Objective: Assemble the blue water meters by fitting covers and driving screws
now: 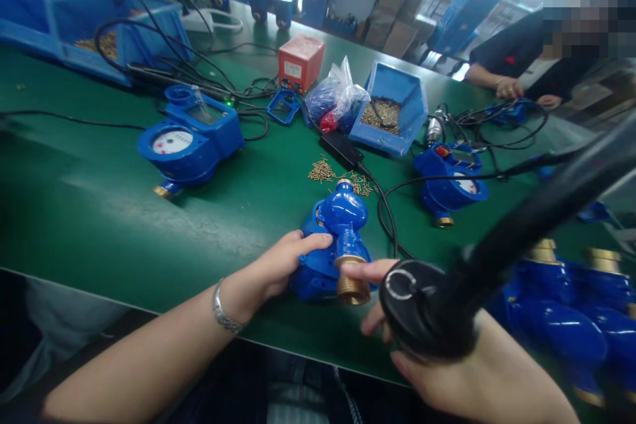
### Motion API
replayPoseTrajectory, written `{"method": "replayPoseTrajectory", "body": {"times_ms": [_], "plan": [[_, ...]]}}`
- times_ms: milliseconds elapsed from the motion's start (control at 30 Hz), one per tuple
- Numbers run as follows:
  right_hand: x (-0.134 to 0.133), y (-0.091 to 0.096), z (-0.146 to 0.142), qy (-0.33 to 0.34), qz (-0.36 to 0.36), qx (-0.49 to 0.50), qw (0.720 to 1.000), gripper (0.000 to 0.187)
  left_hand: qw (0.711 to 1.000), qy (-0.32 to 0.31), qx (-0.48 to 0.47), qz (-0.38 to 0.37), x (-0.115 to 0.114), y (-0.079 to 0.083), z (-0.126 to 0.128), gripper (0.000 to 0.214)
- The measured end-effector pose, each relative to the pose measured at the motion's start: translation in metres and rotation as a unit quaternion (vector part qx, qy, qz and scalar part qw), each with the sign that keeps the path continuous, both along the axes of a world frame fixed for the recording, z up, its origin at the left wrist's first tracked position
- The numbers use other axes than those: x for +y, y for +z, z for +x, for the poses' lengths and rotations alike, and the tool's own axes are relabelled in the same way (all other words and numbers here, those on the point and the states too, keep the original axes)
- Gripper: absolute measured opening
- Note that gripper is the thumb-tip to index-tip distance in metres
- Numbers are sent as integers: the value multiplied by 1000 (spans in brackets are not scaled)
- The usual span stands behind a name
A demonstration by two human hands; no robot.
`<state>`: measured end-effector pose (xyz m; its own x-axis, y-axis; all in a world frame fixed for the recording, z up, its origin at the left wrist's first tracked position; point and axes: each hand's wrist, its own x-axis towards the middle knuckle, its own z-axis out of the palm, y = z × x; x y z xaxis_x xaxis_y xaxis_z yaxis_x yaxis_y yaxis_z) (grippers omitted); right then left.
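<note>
A blue water meter body with brass threaded ends lies on its side near the table's front edge. My left hand is closed round its left side, thumb on top. In my right hand is a black corded electric screwdriver, its ringed back end towards me and its thick cord rising to the upper right. The right index finger reaches out to the near brass end. The screwdriver's tip is hidden. Small brass screws lie scattered just behind the meter.
Another water meter stands at left, one more at right. Several meter bodies crowd the right front. Behind are a blue screw bin, a red box, cables and larger bins. A co-worker works across the table.
</note>
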<state>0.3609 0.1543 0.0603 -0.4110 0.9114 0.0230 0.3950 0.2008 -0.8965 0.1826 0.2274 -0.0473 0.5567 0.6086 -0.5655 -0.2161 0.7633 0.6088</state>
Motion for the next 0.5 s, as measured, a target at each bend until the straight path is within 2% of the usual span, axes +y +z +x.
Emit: {"method": "replayPoseTrajectory", "body": {"times_ms": [100,233,367,500], "plan": [[-3,-15,-8,35,5,-16,999,74,999,-12,-32,-3,0,1,-3,34],[-2,-19,-7,2,-5,44,999,59,996,-45,-83,0,-1,4,-8,33],[-6,-19,5,-34,-85,52,994,46,995,-53,-83,-5,1,2,-11,42],[-8,-22,25,-54,-137,16,989,42,996,-45,-72,-17,4,-3,-11,44]]}}
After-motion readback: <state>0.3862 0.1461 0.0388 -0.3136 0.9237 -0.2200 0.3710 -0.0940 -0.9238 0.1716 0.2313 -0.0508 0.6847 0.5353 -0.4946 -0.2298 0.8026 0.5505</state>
